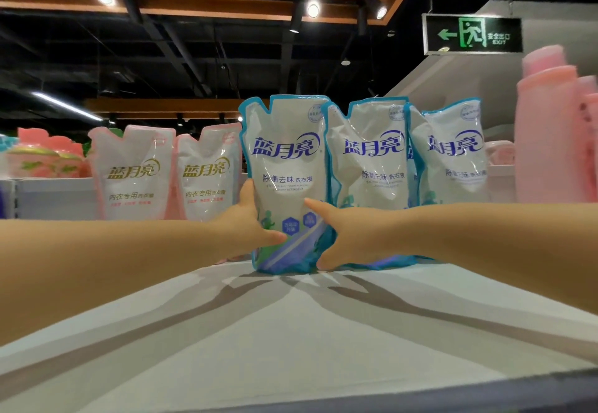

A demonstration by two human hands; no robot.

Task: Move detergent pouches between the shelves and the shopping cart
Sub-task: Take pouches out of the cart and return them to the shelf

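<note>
A blue-and-white detergent pouch (284, 166) stands upright on the white top shelf (291, 331). My left hand (246, 221) grips its lower left side, thumb on the front. My right hand (336, 234) grips its lower right side, thumb across the front and fingers behind. Two more blue pouches (369, 153) (453, 153) stand in a row to its right. Two pink-edged pouches (132, 170) (207, 173) stand to its left, farther back. No shopping cart is in view.
Pink bottles (556, 127) stand at the right edge of the shelf. Pink and green packs (45, 157) sit at the far left. The shelf's dark front edge (420, 393) runs along the bottom. A green exit sign (472, 34) hangs overhead.
</note>
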